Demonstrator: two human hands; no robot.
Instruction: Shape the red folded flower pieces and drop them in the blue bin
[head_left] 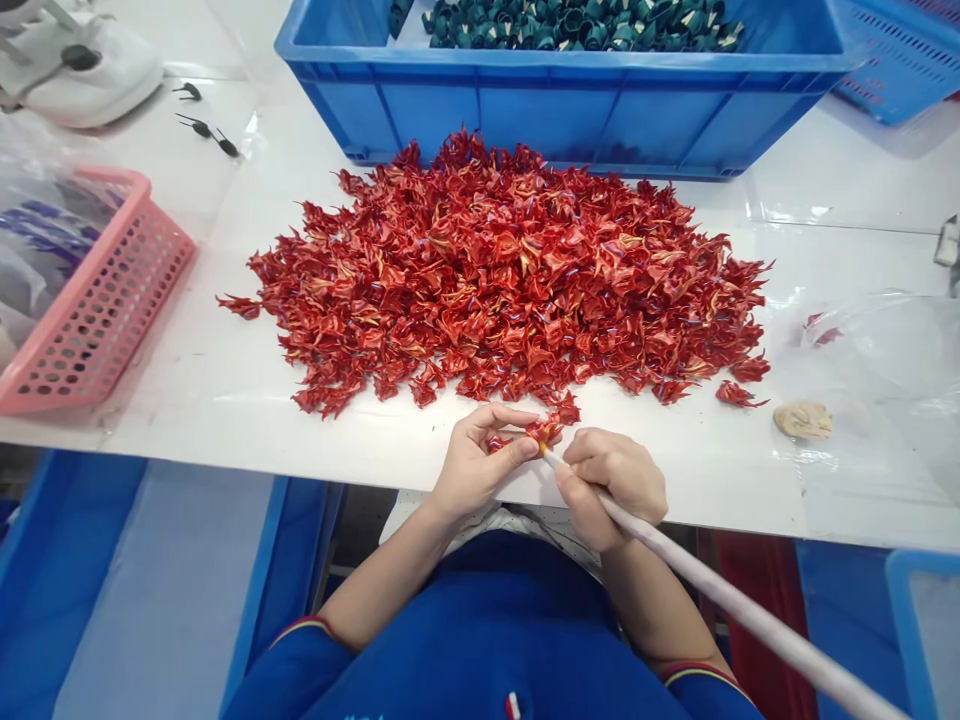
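- White tabletop (187, 420), near edge: left hand (472, 465) pinches a red paper piece (544, 432); right hand (611, 490) clamps a white rod (720, 590), tip at that piece.
- Hands close, not clamped together.
- Beyond: large heap of red pieces (495, 280) remaining; pink basket (97, 300) left.
- Farthest: blue crate (562, 110) holding green pieces (577, 20).

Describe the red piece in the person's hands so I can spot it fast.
Find the big heap of red folded pieces on the white table. At its near edge, the left hand pinches the only held piece against the tip of a long pale rod in the right hand.
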